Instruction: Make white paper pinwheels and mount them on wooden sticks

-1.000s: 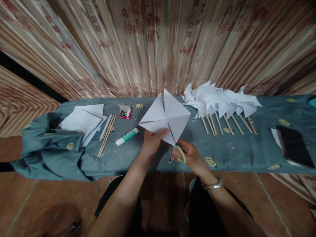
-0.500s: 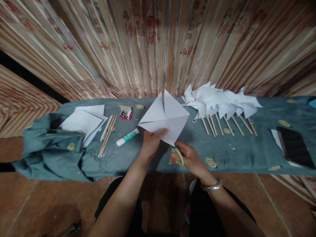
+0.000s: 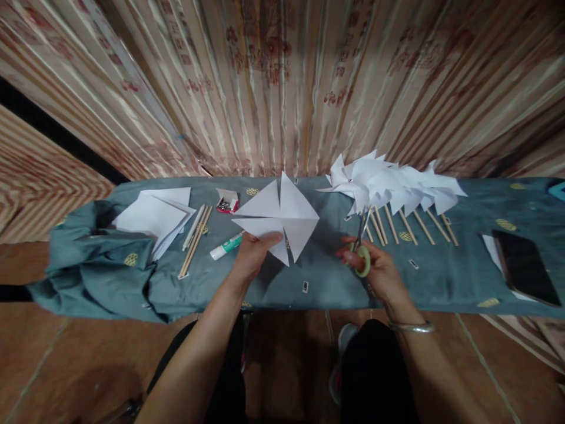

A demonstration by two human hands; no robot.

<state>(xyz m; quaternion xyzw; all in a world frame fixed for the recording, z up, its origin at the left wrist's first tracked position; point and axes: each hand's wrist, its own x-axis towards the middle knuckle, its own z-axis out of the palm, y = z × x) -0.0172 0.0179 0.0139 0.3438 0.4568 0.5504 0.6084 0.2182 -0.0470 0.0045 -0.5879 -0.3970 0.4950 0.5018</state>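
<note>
A white square of paper (image 3: 300,203), turned cornerwise, shows slits at the top, left and bottom running in toward its middle. My left hand (image 3: 253,250) grips it by the lower left part, thumb on top and fingers hidden beneath. To the right, apart from the paper, my right hand (image 3: 375,262) has its fingers through the pale green handles of a pair of scissors (image 3: 362,259). The scissors' blades point up and away, near the sticks of the finished paper pinwheels (image 3: 388,182). A glue stick (image 3: 225,246) lies partly behind my left hand.
Left on the cloth-covered table (image 3: 326,282) are a stack of white paper (image 3: 150,218), several thin sticks (image 3: 194,241) and a small open box of metal pins (image 3: 227,201). A phone (image 3: 525,265) lies on paper at the right. A curtain (image 3: 265,88) hangs behind.
My right hand has moved the scissors away from the paper to the right. The paper has shifted left in my left hand, and a slit now shows at its lower edge.
</note>
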